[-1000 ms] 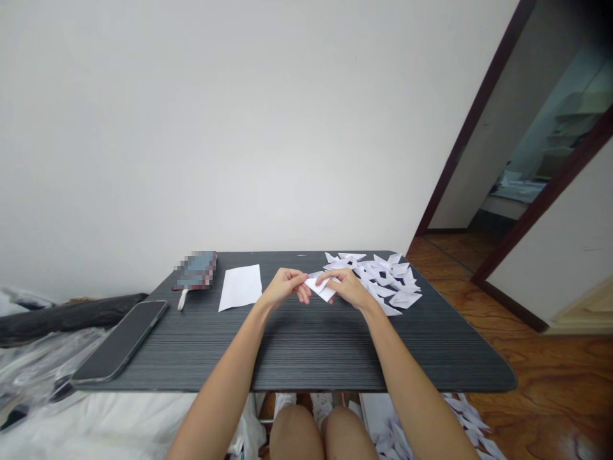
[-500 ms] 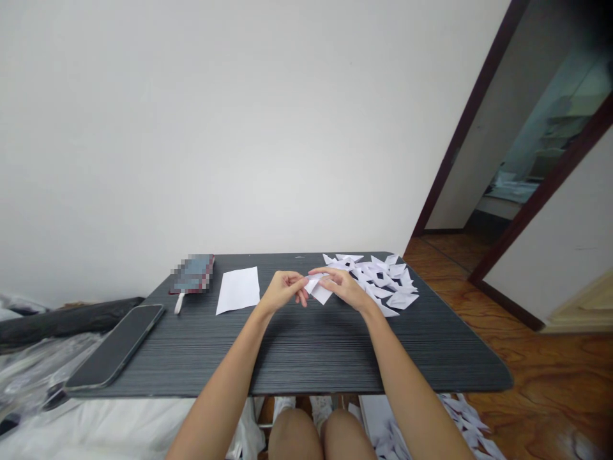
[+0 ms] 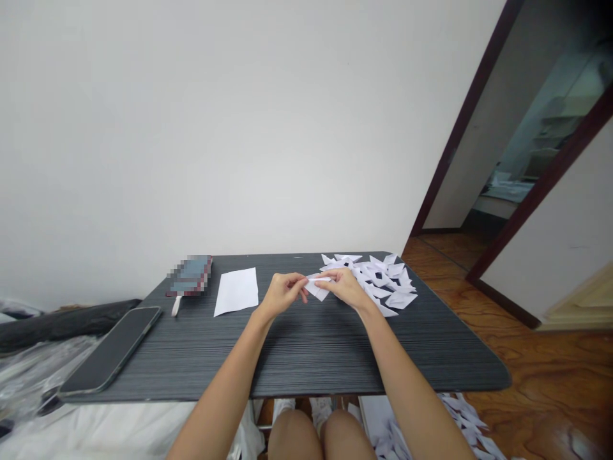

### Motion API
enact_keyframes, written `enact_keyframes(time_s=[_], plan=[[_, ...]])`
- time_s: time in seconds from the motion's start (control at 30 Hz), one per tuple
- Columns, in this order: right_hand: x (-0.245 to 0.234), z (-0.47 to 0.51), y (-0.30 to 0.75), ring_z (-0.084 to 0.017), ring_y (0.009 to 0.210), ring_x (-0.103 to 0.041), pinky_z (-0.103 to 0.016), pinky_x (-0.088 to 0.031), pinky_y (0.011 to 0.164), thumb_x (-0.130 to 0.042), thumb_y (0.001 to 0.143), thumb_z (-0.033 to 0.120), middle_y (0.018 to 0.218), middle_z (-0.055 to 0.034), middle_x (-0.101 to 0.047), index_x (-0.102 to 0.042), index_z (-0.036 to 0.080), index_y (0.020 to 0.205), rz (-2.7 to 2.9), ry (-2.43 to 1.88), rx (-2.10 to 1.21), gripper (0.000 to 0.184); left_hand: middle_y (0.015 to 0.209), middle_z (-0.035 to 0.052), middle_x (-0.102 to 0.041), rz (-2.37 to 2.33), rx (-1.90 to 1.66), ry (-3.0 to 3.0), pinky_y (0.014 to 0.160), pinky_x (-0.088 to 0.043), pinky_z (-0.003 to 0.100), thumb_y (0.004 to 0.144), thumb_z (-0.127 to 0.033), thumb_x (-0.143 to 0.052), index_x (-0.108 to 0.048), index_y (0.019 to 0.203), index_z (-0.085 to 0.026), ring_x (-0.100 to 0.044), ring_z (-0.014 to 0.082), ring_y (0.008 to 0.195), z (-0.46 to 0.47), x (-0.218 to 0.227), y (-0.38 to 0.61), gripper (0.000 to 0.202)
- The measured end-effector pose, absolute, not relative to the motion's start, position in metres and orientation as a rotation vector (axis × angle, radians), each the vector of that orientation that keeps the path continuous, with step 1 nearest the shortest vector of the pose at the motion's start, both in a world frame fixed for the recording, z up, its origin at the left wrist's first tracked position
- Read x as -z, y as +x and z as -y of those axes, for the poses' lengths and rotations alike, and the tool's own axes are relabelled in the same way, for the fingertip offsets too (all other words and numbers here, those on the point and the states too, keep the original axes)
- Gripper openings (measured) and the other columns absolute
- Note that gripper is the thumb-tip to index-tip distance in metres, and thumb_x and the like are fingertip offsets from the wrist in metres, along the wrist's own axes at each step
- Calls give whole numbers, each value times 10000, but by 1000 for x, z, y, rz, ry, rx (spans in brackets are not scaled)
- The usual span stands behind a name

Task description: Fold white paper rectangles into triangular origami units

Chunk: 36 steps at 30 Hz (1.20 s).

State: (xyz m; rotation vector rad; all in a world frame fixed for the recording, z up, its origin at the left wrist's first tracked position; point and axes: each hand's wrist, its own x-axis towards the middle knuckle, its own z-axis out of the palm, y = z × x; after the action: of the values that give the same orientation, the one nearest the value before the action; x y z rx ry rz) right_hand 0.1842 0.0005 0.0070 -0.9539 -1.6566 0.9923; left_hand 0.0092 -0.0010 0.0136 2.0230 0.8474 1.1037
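Between my hands, above the middle of the dark table (image 3: 316, 358), is a small folded white paper (image 3: 317, 289). My left hand (image 3: 286, 292) pinches its left edge between thumb and fingers. On the opposite side my right hand (image 3: 343, 285) grips it, thumb below and fingers along the top. Just beyond the right hand lies a pile of folded white paper pieces (image 3: 383, 278), several with pointed ends. To the left of my left hand, a flat stack or sheet of white paper (image 3: 237, 291) rests on the table.
A phone (image 3: 112, 350) lies at the table's left edge. Behind it are a partly blurred dark red-edged item (image 3: 194, 275) and a small white stick-like object (image 3: 177, 305). More folded papers (image 3: 467, 421) sit below the table at right. A white wall borders the back.
The folded paper has changed shape slightly, its upper part now lying flatter under my right fingers. My right thumb and fingers have shifted on it. The view has moved a little.
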Motion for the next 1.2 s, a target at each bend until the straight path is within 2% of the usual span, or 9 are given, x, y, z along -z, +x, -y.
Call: enact_keyframes(time_s=[0.27, 0.53, 0.67, 0.8, 0.87, 0.93, 1.0, 1.1, 1.2], plan=[[-5, -3, 180, -145, 586, -551, -248, -399, 540, -543, 678, 267, 635, -40, -639, -664, 124, 704, 1669, -1021, -909, 189, 499, 10, -587, -886, -1070, 2015, 435, -409, 177, 795, -323, -416, -554, 642, -115, -556, 93, 402, 0, -11, 10, 292], [0, -1, 167, -160, 661, -567, -261, -410, 625, -525, 687, 257, 660, -35, -641, -638, 138, 644, 1769, -1024, -704, 169, 437, -21, -538, -938, -999, 1952, 336, -317, 161, 731, -389, -489, -538, 605, -115, -457, 61, 308, -2, -4, 9, 305], [0, 0, 168, -143, 541, -561, -240, -398, 500, -476, 726, 301, 569, -26, -613, -615, 134, 653, 1777, -1000, -917, 229, 434, -11, -538, -884, -933, 1888, 329, -302, 157, 753, -387, -462, -525, 591, -106, -456, 58, 299, -8, 0, 9, 330], [2, -3, 175, -130, 418, -541, -206, -315, 371, -430, 749, 335, 486, -4, -572, -580, 129, 727, 1614, -996, -1151, 255, 484, 15, -563, -810, -1018, 1703, 312, -302, 161, 767, -365, -446, -538, 711, -83, -496, 83, 327, -15, -5, 2, 301], [3, -5, 177, -116, 395, -527, -196, -283, 353, -431, 750, 349, 506, -1, -575, -562, 132, 752, 1510, -970, -1158, 254, 599, 53, -608, -750, -1146, 1626, 367, -371, 178, 771, -359, -445, -547, 825, -75, -559, 107, 435, -16, -9, -2, 306], [6, -6, 176, -96, 376, -500, -192, -269, 348, -441, 746, 368, 529, 2, -574, -554, 138, 779, 1457, -921, -1199, 258, 821, 99, -634, -683, -1166, 1638, 511, -457, 220, 745, -337, -496, -546, 951, -90, -605, 143, 648, -15, -12, -4, 325], [9, -7, 172, -80, 363, -466, -191, -272, 346, -466, 732, 385, 531, 11, -559, -551, 145, 814, 1439, -880, -1257, 267, 956, 110, -614, -675, -1129, 1680, 648, -473, 264, 719, -318, -537, -564, 976, -104, -595, 159, 761, -15, -11, -3, 335], [12, -7, 165, -63, 386, -438, -186, -301, 352, -519, 695, 396, 592, 10, -558, -533, 162, 843, 1376, -856, -1280, 277, 944, 104, -629, -717, -1168, 1638, 758, -449, 304, 693, -308, -569, -588, 958, -103, -587, 174, 819, -16, -5, 1, 335], [12, -7, 162, -63, 448, -453, -176, -331, 363, -583, 640, 381, 693, -3, -562, -523, 173, 820, 1327, -841, -1272, 281, 888, 98, -649, -729, -1254, 1516, 772, -445, 320, 659, -300, -606, -587, 955, -102, -594, 178, 808, -19, 1, 5, 357]])
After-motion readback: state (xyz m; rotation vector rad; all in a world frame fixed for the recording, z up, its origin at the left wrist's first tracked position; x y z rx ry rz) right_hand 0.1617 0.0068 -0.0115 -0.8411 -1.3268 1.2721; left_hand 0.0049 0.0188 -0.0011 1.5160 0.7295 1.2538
